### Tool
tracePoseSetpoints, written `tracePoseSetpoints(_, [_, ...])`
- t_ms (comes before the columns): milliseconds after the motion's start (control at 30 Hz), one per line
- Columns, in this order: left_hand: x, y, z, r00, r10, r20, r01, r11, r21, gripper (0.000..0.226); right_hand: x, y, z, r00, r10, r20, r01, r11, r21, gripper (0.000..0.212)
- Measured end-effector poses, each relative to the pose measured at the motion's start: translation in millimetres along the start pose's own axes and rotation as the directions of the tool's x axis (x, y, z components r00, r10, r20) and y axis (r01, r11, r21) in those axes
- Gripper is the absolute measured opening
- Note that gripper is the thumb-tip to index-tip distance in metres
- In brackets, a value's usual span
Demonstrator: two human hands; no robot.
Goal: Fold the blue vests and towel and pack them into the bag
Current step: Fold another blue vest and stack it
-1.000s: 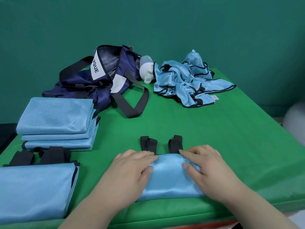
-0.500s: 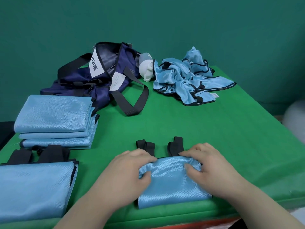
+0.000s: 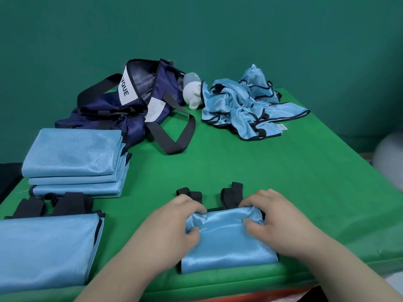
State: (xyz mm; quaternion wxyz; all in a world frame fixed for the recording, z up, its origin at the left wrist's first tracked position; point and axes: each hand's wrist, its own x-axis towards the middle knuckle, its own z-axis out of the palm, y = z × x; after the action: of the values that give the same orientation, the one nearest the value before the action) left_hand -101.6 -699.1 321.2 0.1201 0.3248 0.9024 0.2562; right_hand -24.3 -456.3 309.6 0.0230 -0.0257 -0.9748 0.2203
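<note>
A folded light-blue vest point(image 3: 226, 243) with black straps lies at the table's near edge. My left hand point(image 3: 172, 225) pinches its far left corner between thumb and fingers. My right hand point(image 3: 274, 219) pinches its far right corner the same way. A stack of folded blue vests point(image 3: 74, 158) sits at the left. Another folded blue vest point(image 3: 45, 247) lies at the near left. A heap of unfolded blue vests point(image 3: 246, 105) lies at the back. The navy bag point(image 3: 139, 99) with black handles lies open at the back left.
A white and grey bottle point(image 3: 192, 92) lies between the bag and the heap. The green table mat point(image 3: 261, 166) ends at a near edge just below the vest and at a right edge beside a pale rounded object point(image 3: 390, 158).
Both hands went from lying flat on the folded vest to curling and pinching its far edge. The cloth there has bunched up. The view has tilted slightly.
</note>
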Motion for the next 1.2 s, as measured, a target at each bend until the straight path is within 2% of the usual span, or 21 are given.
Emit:
tracePoseSetpoints(167, [-1, -1, 3, 0.998, -0.040, -0.039, 0.034, 0.989, -0.145, 0.028, -3, -4, -1, 0.994, 0.100, -0.034, -0.093, 0.979, 0.182, 0.016])
tracePoseSetpoints(300, [-6, 0, 0, 0.992, -0.051, -0.116, 0.023, 0.973, -0.231, 0.033, -8, -8, -4, 0.984, 0.170, -0.054, -0.140, 0.922, 0.360, 0.018])
tracePoseSetpoints(433, [-16, 1, -15, 0.979, -0.113, -0.172, 0.046, 0.933, -0.356, 0.031, -14, -21, -8, 0.976, 0.212, -0.048, -0.149, 0.814, 0.562, 0.028])
tracePoseSetpoints(533, [-32, 5, -35, 0.968, -0.151, -0.200, 0.062, 0.917, -0.395, 0.039, -18, -40, -14, 0.976, 0.212, -0.053, -0.122, 0.731, 0.672, 0.031])
tracePoseSetpoints(667, [-63, 2, -69, 0.955, -0.193, -0.226, 0.081, 0.900, -0.428, 0.039, -21, -79, -23, 0.990, 0.142, 0.009, -0.097, 0.624, 0.775, 0.024])
tracePoseSetpoints(733, [-82, -7, -88, 0.943, -0.240, -0.232, 0.107, 0.876, -0.470, 0.036, -18, -106, -24, 0.995, 0.102, 0.024, -0.081, 0.603, 0.794, 0.011])
tracePoseSetpoints(933, [-137, -55, -143, 0.880, -0.382, -0.282, 0.202, 0.839, -0.505, 0.031, 9, -193, 1, 0.999, -0.012, 0.031, -0.018, 0.598, 0.801, 0.015])
tracePoseSetpoints(1000, [-149, -76, -160, 0.855, -0.412, -0.314, 0.228, 0.843, -0.487, 0.035, 22, -219, 17, 1.000, -0.017, 0.018, -0.004, 0.620, 0.785, 0.021])
tracePoseSetpoints(1067, [-154, -98, -174, 0.835, -0.434, -0.339, 0.237, 0.839, -0.490, 0.036, 36, -242, 31, 1.000, -0.025, 0.010, 0.008, 0.629, 0.777, 0.018])
tracePoseSetpoints(1200, [-144, -140, -190, 0.829, -0.468, -0.306, 0.284, 0.824, -0.491, 0.033, 61, -268, 57, 0.999, 0.044, -0.022, -0.014, 0.688, 0.726, 0.016])
